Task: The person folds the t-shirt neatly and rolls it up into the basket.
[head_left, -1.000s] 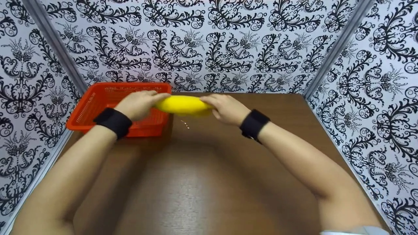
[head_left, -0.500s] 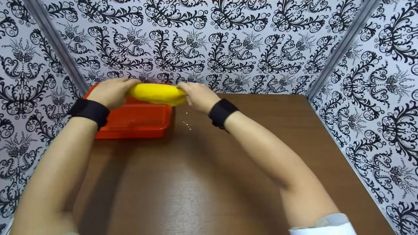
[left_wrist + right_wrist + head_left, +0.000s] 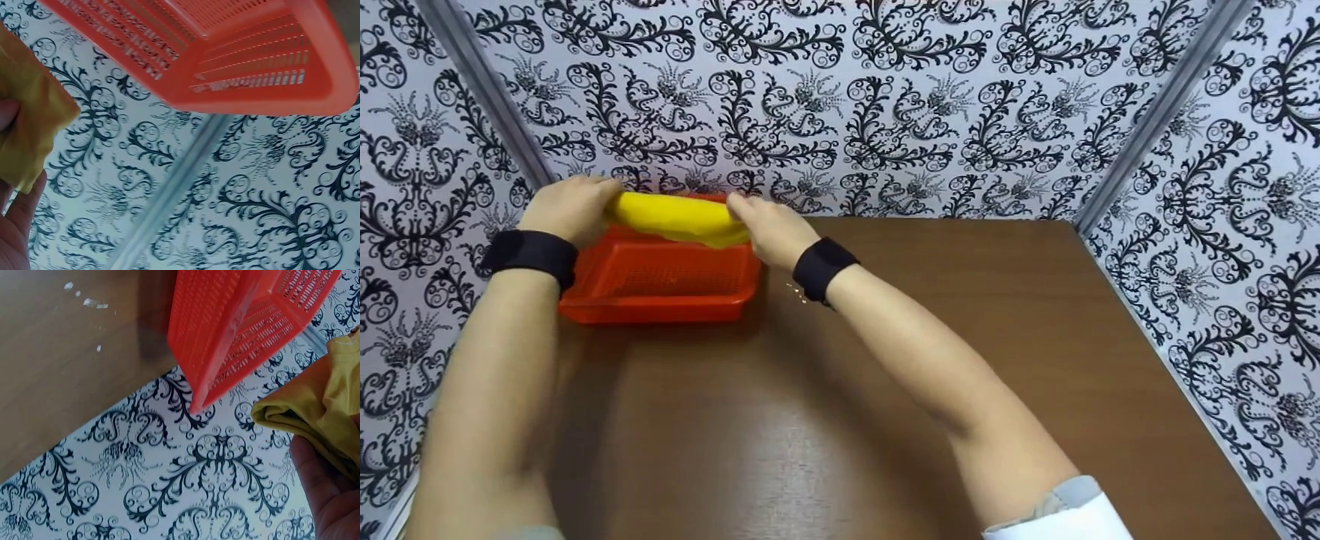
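A folded yellow cloth (image 3: 675,216) is stretched level between my two hands, above the orange plastic basket (image 3: 660,309). My left hand (image 3: 570,208) grips its left end; in the left wrist view a thumb lies on the cloth (image 3: 34,112) with fingers beneath. The right end is pinched by my right hand (image 3: 772,229). Folded layers of the cloth (image 3: 304,405) show over the fingers (image 3: 315,472) in the right wrist view. Slotted walls surround the basket, and its visible floor is bare in the head view.
The basket stands at the back left of a brown wooden table (image 3: 930,315), close to the patterned wall (image 3: 810,112). Small pale flecks (image 3: 798,292) lie on the table right of the basket. Grey metal posts (image 3: 1162,112) mark the corners.
Both hands have carried the yellow cloth leftward, from the basket's right side to over it. Each still grips its own end.
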`<act>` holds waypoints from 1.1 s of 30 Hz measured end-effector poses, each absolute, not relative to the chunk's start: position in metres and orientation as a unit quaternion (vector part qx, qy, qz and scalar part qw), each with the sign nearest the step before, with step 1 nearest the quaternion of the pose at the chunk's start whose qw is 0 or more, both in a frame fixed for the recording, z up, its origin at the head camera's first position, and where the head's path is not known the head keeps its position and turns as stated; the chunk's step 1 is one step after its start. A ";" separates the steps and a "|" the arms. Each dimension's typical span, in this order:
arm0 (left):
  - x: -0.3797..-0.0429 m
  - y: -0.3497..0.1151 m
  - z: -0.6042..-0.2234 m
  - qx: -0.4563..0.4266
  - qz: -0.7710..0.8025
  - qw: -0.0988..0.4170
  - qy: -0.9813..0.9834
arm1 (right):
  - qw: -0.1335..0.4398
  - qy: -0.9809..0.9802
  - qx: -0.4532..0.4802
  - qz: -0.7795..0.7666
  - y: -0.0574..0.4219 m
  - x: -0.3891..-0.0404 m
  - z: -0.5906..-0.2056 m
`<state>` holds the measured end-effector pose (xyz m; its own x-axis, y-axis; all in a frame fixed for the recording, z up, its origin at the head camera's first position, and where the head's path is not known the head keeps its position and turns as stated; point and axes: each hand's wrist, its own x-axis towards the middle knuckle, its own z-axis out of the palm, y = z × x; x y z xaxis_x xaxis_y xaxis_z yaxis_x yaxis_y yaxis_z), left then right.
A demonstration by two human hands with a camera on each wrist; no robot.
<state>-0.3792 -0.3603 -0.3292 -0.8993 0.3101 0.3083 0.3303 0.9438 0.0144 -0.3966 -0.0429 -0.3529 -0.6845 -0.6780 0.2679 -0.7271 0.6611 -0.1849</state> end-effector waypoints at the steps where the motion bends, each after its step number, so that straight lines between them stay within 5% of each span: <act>1: -0.379 -0.363 -0.331 -0.160 -0.029 0.151 -0.975 | 0.088 -0.905 0.392 0.138 -0.046 -0.397 -0.356; 5: -0.378 -0.373 -0.343 -0.180 0.005 0.174 -0.968 | 0.084 -0.901 0.406 0.130 -0.053 -0.398 -0.367; 12: -0.373 -0.395 -0.373 -0.289 0.038 0.310 -0.905 | 0.110 -0.893 0.413 0.140 -0.063 -0.401 -0.381; 15: -0.370 -0.403 -0.378 -0.280 0.035 0.316 -0.906 | 0.116 -0.888 0.422 0.139 -0.071 -0.400 -0.387; 28: -0.374 -0.409 -0.402 -0.124 0.053 0.025 -0.991 | -0.005 -0.919 0.393 0.020 -0.096 -0.384 -0.416; 33: -0.378 -0.405 -0.422 -0.085 0.009 -0.048 -0.995 | -0.032 -0.923 0.382 0.009 -0.100 -0.384 -0.429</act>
<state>-0.3776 -0.4049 -0.4218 -0.9808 0.1691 -0.0972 0.1708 0.9853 -0.0094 -0.3837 -0.1000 -0.4292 -0.7058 -0.7065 -0.0520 -0.7053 0.7076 -0.0416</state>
